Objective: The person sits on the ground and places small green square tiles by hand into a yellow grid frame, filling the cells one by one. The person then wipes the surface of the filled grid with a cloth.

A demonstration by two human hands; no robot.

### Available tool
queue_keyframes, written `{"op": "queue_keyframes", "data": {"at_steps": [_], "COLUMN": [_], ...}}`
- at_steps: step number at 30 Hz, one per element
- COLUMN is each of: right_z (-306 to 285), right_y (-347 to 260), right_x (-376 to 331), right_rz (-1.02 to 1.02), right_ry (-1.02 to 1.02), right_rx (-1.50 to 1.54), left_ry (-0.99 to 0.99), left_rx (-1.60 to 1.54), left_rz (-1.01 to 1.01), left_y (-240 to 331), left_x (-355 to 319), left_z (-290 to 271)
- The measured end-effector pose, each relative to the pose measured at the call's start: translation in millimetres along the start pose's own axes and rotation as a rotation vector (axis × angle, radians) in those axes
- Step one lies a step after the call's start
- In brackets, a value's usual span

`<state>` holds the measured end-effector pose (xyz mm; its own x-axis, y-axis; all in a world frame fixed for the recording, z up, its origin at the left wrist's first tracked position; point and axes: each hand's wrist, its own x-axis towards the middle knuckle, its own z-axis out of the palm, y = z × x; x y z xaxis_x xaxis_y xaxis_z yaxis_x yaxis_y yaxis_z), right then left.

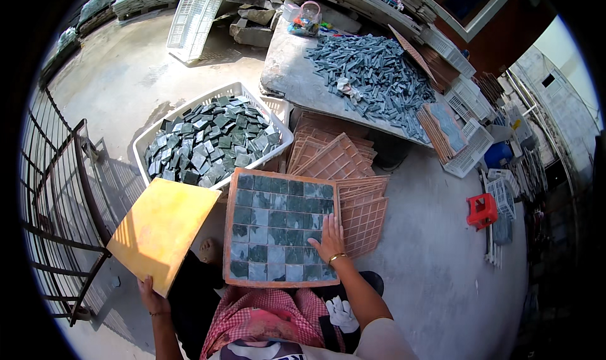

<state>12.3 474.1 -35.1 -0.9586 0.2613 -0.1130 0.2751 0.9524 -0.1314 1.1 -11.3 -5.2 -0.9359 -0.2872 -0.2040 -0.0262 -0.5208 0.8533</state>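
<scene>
One gridded tray of green square tiles lies under the flat, open right hand, while the left hand grips one yellow board.

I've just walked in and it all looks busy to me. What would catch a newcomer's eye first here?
Probably the square grid tray filled with green stone tiles, lying on the person's lap at centre, with the right hand pressed flat on it. Next, the bright yellow board that the left hand holds by its lower corner, to the left. Behind them a white basket of loose green tiles stands on the concrete floor.
</scene>
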Motion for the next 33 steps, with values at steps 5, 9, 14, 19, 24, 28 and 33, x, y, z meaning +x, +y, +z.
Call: {"op": "queue_keyframes", "data": {"at_steps": [5, 9, 14, 19, 24, 28, 33], "right_z": [3, -2, -5, -18, -35, -58, -34], "right_y": [-13, -25, -60, -94, -104, -74, -31], "right_x": [-35, -68, -93, -74, -38, -56, -109], "right_rz": [-0.013, -0.067, -0.281, -0.228, 0.004, -0.033, 0.290], "right_ry": [-0.008, -0.113, -0.140, 0.043, -0.115, -0.768, -0.050], "right_rx": [-0.011, -0.060, 0.256, 0.839, 1.750, 2.197, 1.618], "left_ry": [-0.042, -0.046, -0.122, -0.205, -0.339, -0.602, -0.846], "left_rx": [-0.010, -0.046, -0.109, -0.079, 0.037, 0.120, 0.067], "left_rz": [0.005, 0.001, 0.002, -0.001, -0.034, -0.237, -0.564], "left_y": [0, -2, 3, 16, 41, 44, -14], "left_x": [5, 3, -1, -11, -28, -20, 7], "left_z": [-12, -9, -17, -6, 19, 52, 98]}}
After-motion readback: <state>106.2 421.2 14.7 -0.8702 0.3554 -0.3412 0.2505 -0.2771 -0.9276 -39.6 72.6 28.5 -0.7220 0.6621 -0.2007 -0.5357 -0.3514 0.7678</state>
